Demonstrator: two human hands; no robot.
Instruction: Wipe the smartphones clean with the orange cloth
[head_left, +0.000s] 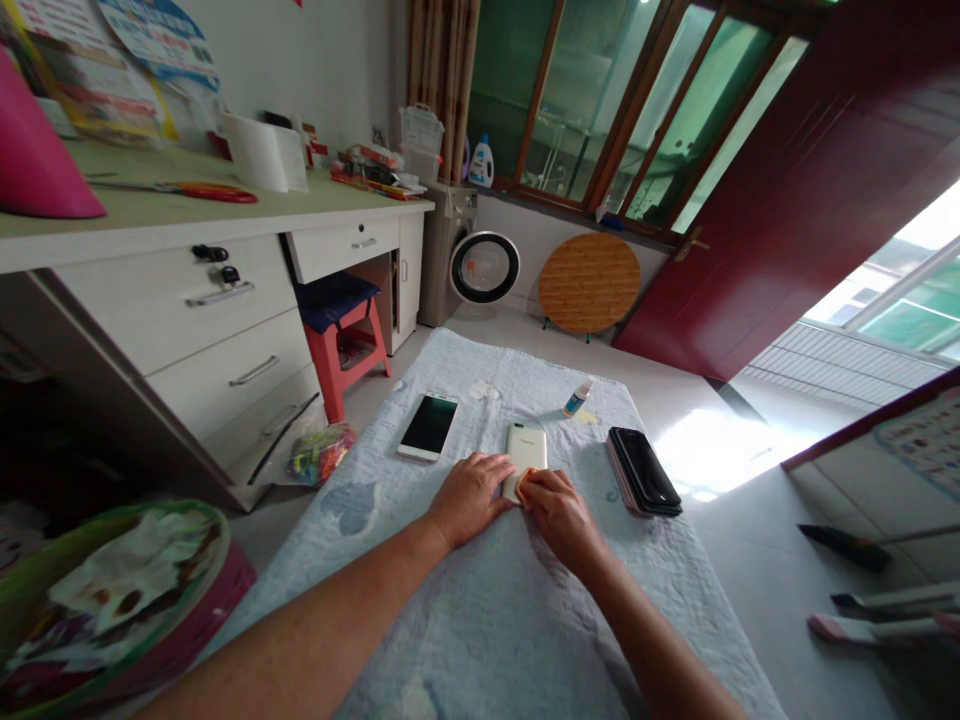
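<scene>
Around the middle of the blue cover point(465, 640), bent to work on the pale phone point(530, 455), set back up with its camera end pointing away. Laying the left hand point(474, 490) palm down at the phone's lower left edge, with fingertips resting on its back. Cannot tell the firmness of that hold, nor any curl under the edge. Pinching a bunched orange rag point(527, 482) in the right hand point(561, 508), with fingers bent and drawn close together, and touching it to the lower part of the phone's back.

To the left, apart from the left hand, can see a white phone point(428, 428), face up, screen dark. To the right, beyond the right hand, can see a black stack point(645, 472) of flat, glossy things near the cover's edge. Farther off, between phone and stack, can make out a small bottle point(577, 399); cannot tell whether upright or lying.

Past the cover, looking left onto a desk point(315, 202) with red-handled scissors point(217, 191) and a paper roll point(259, 152) on top, and down to a stool point(337, 345) below and a filled bin point(234, 592) nearer. Straight ahead, facing a washer point(442, 235) with its round door open, and a round board point(589, 283) leaning at the wall.
</scene>
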